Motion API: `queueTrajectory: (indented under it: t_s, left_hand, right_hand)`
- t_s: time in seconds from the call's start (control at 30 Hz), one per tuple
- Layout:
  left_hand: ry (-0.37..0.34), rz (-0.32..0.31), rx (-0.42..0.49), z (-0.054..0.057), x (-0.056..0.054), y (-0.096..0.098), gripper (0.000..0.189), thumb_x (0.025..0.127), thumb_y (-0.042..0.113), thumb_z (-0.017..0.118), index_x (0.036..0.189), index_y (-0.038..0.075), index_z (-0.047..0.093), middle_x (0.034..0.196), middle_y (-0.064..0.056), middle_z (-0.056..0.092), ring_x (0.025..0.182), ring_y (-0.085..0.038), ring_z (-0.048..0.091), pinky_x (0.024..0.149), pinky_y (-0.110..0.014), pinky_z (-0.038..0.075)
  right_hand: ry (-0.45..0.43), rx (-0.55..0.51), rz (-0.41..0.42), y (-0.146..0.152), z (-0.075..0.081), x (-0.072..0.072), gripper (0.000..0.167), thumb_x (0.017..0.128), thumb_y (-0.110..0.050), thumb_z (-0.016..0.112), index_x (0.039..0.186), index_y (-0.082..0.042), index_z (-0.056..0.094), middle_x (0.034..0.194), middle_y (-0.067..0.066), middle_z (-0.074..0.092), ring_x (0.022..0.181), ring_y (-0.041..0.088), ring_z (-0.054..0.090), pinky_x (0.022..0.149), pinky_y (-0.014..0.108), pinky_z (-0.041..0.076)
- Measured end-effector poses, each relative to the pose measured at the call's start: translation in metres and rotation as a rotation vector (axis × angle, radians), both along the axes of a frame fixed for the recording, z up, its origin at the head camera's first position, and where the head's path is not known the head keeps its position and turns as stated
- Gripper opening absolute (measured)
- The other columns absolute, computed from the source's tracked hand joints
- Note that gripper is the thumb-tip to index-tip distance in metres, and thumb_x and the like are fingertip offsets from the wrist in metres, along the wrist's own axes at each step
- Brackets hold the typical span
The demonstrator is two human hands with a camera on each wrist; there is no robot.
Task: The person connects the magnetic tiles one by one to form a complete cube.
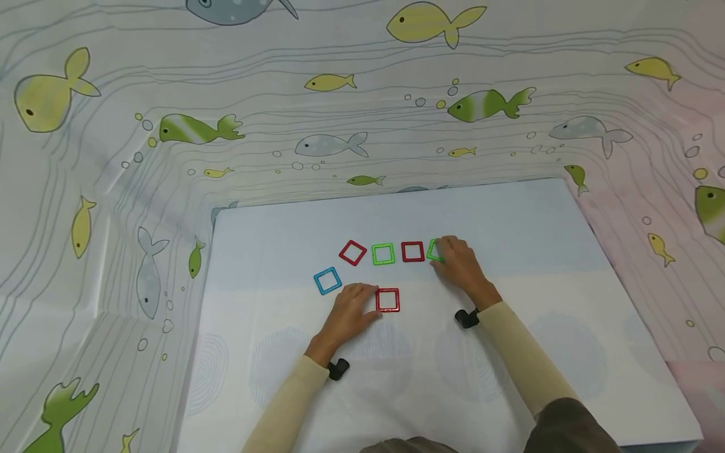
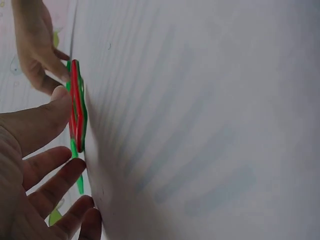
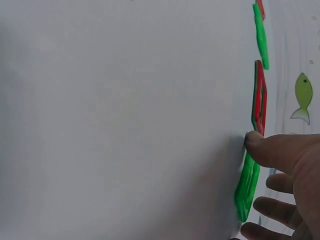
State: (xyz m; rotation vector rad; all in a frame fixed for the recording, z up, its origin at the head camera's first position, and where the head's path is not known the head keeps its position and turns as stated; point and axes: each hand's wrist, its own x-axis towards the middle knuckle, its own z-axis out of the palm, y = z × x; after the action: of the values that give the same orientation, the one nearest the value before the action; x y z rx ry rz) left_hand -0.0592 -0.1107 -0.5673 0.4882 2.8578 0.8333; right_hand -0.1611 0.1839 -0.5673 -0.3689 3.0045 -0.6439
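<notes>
A green frame (image 3: 246, 192) is held in a pinch by the right hand (image 1: 460, 263), its near-left corner met by the thumb and its far edge by the fingers. A near red frame (image 1: 387, 310) is met at its left corners by the left hand (image 1: 351, 311), whose thumb and fingers are spread — whether it is pinched or only touched cannot be told. Just left of the right-hand grip lies a second red frame (image 1: 413, 243), then a middle green frame (image 1: 383, 246). Just beyond the left hand's fingers lies a blue frame (image 1: 325, 273).

Both holds are best kept light, with any shift made by sliding flat; the right thumb should be kept clear of the neighbouring red edge, lest it be knocked askew.

In the head view the whole spread is shown, but much of the pinched piece is covered. In the right wrist view its length is revealed edge-on; in the left wrist view the gaps between fingers are shown — the blue piece is not.
</notes>
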Motion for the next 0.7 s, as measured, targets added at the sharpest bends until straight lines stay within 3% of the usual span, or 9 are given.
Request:
queueTrajectory:
  t_s: [0.3,0.7]
  left_hand:
    - [0.019,0.007,-0.014,-0.0042,0.0006,0.0012,0.061,0.085,0.029,0.081,0.140,0.019,0.057,0.135,0.001,0.060,0.133,-0.023,0.047,0.108,-0.044,0.041]
    - [0.048,0.022,-0.008,-0.0076,0.0007,0.0048,0.063,0.084,0.030,0.082,0.140,0.019,0.057,0.136,0.000,0.059,0.132,-0.023,0.046,0.106,-0.044,0.043]
  right_hand:
    - [-0.033,0.026,0.019,0.0007,0.0056,-0.0026,0.054,0.092,-0.021,0.073,0.138,-0.001,0.051,0.139,0.024,0.054,0.126,0.042,0.051,0.102,0.055,0.045]
    - [0.010,0.043,0.039,0.0041,0.0047,0.0020,0.051,0.091,-0.020,0.075,0.134,-0.003,0.055,0.131,0.021,0.059,0.117,0.039,0.056,0.094,0.052,0.048]
